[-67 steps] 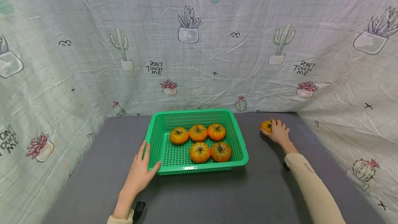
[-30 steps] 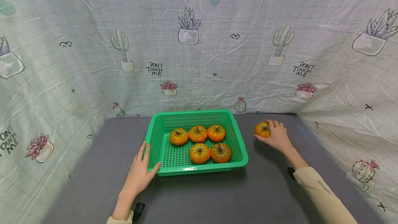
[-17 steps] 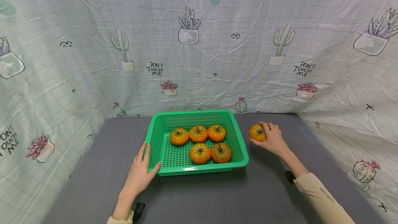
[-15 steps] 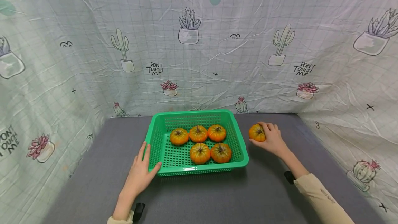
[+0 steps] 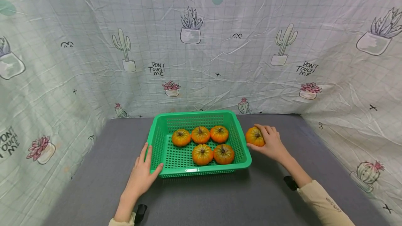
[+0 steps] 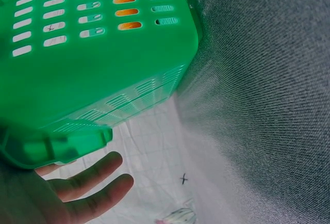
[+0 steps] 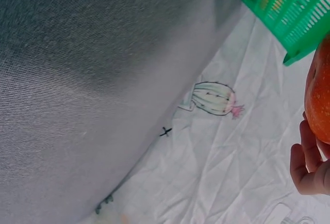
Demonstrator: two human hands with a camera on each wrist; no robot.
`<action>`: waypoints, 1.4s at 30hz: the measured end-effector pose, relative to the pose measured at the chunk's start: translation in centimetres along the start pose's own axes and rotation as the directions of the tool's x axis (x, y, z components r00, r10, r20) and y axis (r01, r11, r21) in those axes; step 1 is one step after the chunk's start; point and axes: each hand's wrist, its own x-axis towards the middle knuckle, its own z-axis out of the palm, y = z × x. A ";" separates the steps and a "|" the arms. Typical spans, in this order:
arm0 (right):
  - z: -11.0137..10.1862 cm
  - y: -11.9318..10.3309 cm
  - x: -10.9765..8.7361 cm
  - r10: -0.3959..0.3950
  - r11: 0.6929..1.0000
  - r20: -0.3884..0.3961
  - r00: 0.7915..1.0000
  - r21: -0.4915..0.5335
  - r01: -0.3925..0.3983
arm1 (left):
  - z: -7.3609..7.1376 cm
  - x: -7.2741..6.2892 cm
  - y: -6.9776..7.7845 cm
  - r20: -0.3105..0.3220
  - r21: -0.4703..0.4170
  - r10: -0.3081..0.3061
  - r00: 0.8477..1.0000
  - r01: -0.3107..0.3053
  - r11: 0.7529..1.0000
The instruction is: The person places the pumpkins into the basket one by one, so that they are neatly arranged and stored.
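Observation:
A green plastic basket (image 5: 176, 171) stands on the table with several small orange pumpkins (image 5: 202, 154) inside, in two rows. My left hand (image 5: 142, 175) rests at the basket's left side, fingers extended along the rim. In the left wrist view, some of its fingers (image 6: 98, 175) show below the basket's rim. Just off the basket's right rim, my right hand (image 5: 272, 144) holds another pumpkin (image 5: 254, 136), thumb on the near side and fingers on the far side. That pumpkin (image 7: 319, 95) is cut off at the right edge of the right wrist view, with curled fingertips under it.
The grey tabletop (image 5: 207, 198) extends around the basket. Behind and beside it hangs a pale cloth (image 5: 216, 55) printed with cacti and potted plants. A black strap (image 5: 291, 183) is on the right wrist, another black strap (image 5: 140, 213) on the left.
My right hand has carried its pumpkin leftward and slightly nearer, from the table's far right to beside the basket's right rim. The left hand, basket and pumpkins inside have stayed put.

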 end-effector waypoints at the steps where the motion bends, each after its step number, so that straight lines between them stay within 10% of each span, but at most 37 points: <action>1: -0.1 -0.2 0.0 -0.004 1.000 -0.001 1.000 0.000 0.004 | 0.0 0.0 0.0 0.000 0.000 0.000 1.000 0.000 1.000; 14: 0.0 -3.2 -0.1 -0.084 0.995 -0.068 0.994 0.051 0.088 | 0.0 0.2 -0.1 0.004 0.001 -0.005 1.000 0.005 1.000; 42: 3.9 -11.0 1.2 -0.167 0.985 0.067 0.984 0.052 0.164 | 0.0 0.0 0.1 -0.009 -0.001 -0.001 1.000 0.001 1.000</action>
